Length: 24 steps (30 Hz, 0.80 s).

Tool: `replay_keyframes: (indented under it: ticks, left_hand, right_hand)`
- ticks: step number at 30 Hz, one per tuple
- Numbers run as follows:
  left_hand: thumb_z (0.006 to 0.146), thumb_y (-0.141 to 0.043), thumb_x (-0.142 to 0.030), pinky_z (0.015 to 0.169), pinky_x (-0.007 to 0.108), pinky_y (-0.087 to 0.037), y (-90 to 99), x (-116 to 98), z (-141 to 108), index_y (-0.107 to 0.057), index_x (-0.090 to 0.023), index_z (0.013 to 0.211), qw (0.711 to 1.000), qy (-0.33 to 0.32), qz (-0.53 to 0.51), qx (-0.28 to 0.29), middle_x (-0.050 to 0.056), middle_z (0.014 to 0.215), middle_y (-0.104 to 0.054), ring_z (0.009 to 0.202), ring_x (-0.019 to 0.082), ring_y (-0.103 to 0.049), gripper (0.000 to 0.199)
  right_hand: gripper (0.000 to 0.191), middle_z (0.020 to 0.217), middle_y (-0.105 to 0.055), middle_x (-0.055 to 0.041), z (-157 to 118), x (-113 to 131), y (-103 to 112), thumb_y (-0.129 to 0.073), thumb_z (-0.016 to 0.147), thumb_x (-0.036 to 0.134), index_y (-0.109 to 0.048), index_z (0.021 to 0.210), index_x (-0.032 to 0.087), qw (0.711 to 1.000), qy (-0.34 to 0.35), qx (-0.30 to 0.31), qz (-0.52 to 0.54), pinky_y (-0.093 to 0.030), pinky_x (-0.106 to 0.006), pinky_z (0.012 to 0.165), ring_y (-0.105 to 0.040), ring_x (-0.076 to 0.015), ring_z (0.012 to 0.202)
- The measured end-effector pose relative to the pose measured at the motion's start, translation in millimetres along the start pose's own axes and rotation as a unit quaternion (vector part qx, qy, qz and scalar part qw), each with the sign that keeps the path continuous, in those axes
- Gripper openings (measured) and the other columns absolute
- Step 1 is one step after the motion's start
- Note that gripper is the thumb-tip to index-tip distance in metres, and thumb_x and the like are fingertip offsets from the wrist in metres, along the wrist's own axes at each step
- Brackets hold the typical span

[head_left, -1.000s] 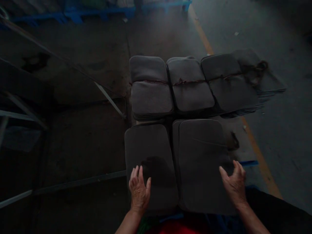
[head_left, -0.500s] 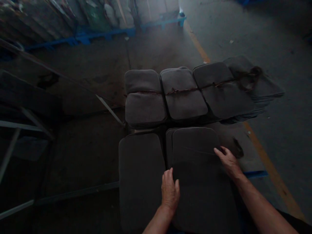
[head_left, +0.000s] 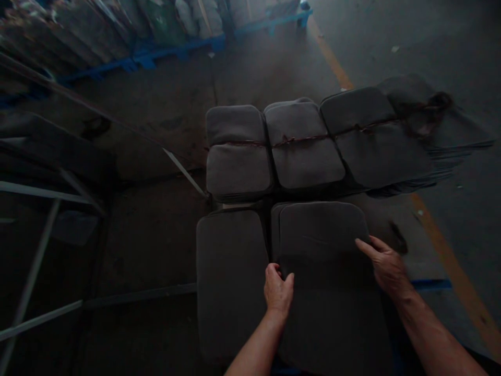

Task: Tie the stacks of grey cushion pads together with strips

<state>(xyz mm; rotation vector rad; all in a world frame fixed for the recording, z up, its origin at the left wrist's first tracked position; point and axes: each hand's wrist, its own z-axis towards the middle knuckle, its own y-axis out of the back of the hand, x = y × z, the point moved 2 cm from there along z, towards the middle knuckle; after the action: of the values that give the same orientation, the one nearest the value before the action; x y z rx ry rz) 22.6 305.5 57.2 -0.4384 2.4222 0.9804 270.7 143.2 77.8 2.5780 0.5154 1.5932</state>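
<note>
A stack of dark grey mats with rounded corners (head_left: pixel 324 235) lies in front of me, its edges slightly out of line. My left hand (head_left: pixel 278 287) is at the stack's left edge, thumb on top and fingers curled into the gap beside it. On the opposite edge, my right hand (head_left: pixel 385 261) grips with its thumb over the top mat; its other fingers are partly hidden by the side. How many mats are between the fingers cannot be seen. A second stack of dark mats (head_left: pixel 230 261) lies left of my left hand, with a narrow gap between the stacks.
Behind are several mat bundles (head_left: pixel 238 169) tied with dark cord (head_left: pixel 289 140), the rightmost fanned out. Metal frame bars (head_left: pixel 43 250) stand at left. Filled sacks (head_left: pixel 160 21) sit on blue pallets (head_left: pixel 180 51) at the back. A yellow floor line (head_left: pixel 442 245) runs along the right.
My left fingers have moved from lying over the edge to curling into the gap. My right hand has closed further around the right edge. The view has shifted slightly.
</note>
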Motion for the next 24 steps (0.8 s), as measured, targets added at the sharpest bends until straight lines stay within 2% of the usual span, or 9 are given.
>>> replay_keyframes:
  ticks: [4,8,14,17,19,21,22,24]
  left_hand:
    - [0.08,-0.068,-0.033,0.081,0.032,-0.042,5.3,-0.5,-0.3,-0.053,-0.018,0.105,1.0,-0.004,0.004,0.01,0.009,0.105,-0.061,0.095,0.022,-0.06,0.033]
    - [0.081,-0.066,-0.03,0.081,0.032,-0.042,10.4,1.1,-1.9,-0.052,-0.018,0.1,1.0,-0.01,0.004,0.007,0.009,0.104,-0.06,0.094,0.022,-0.058,0.026]
    - [0.079,-0.068,-0.029,0.084,0.031,-0.043,12.8,2.3,-1.4,-0.052,-0.019,0.098,1.0,-0.012,-0.015,-0.005,0.009,0.107,-0.057,0.094,0.021,-0.058,0.027]
    - [0.078,-0.068,-0.028,0.084,0.031,-0.044,12.6,0.3,-0.5,-0.052,-0.019,0.097,1.0,0.002,-0.03,-0.009,0.008,0.103,-0.059,0.092,0.02,-0.059,0.026]
    - [0.077,-0.069,-0.028,0.084,0.031,-0.045,13.7,-0.9,-2.2,-0.053,-0.018,0.098,0.999,0.01,-0.039,-0.016,0.008,0.103,-0.059,0.092,0.021,-0.06,0.028]
    - [0.078,-0.069,-0.029,0.085,0.032,-0.047,17.1,1.6,-6.4,-0.052,-0.017,0.107,0.999,0.015,-0.045,-0.023,0.01,0.109,-0.058,0.096,0.021,-0.061,0.035]
    - [0.079,-0.068,-0.029,0.086,0.032,-0.047,20.3,5.3,-9.2,-0.052,-0.017,0.112,0.998,0.01,-0.047,-0.031,0.011,0.113,-0.057,0.099,0.022,-0.06,0.039]
    - [0.083,-0.063,-0.028,0.095,0.035,-0.047,31.0,18.2,-15.3,-0.05,-0.017,0.12,0.996,-0.043,-0.037,-0.074,0.013,0.121,-0.054,0.109,0.023,-0.058,0.041]
  right_hand:
    - [0.059,0.09,-0.073,-0.0052,-8.3,7.6,-2.7,-0.089,0.045,0.044,-0.069,0.094,0.019,0.998,-0.036,0.021,0.044,-0.057,-0.035,0.072,-0.068,-0.0248,0.082]
    - [0.059,0.088,-0.073,-0.0059,-2.1,8.8,-14.2,-0.085,0.05,0.046,-0.068,0.1,0.019,0.996,-0.047,0.072,0.029,-0.058,-0.038,0.071,-0.069,-0.028,0.084]
    - [0.056,0.09,-0.072,-0.0064,17.7,2.7,-31.5,-0.082,0.051,0.045,-0.069,0.099,0.018,0.999,-0.031,0.02,0.0,-0.058,-0.035,0.074,-0.068,-0.0248,0.083]
    - [0.056,0.092,-0.071,-0.008,18.0,2.3,-33.1,-0.079,0.053,0.047,-0.069,0.099,0.017,0.999,-0.01,-0.008,-0.039,-0.057,-0.035,0.073,-0.067,-0.0259,0.085]
    - [0.055,0.094,-0.07,-0.0093,16.2,3.5,-31.7,-0.077,0.055,0.049,-0.069,0.099,0.016,0.997,0.004,-0.035,-0.07,-0.055,-0.039,0.079,-0.066,-0.0282,0.088]
    - [0.055,0.097,-0.068,-0.0116,13.2,6.2,-29.7,-0.074,0.06,0.052,-0.068,0.101,0.016,0.988,0.04,-0.063,-0.134,-0.051,-0.047,0.089,-0.063,-0.0321,0.094]
    - [0.056,0.1,-0.067,-0.0138,10.4,8.4,-29.0,-0.071,0.063,0.053,-0.068,0.104,0.015,0.975,0.084,-0.08,-0.189,-0.047,-0.052,0.094,-0.061,-0.0346,0.099]
    - [0.06,0.109,-0.064,-0.0196,-1.1,12.9,-30.2,-0.065,0.071,0.053,-0.065,0.112,0.01,0.92,0.21,-0.115,-0.309,-0.039,-0.057,0.102,-0.056,-0.0387,0.11]
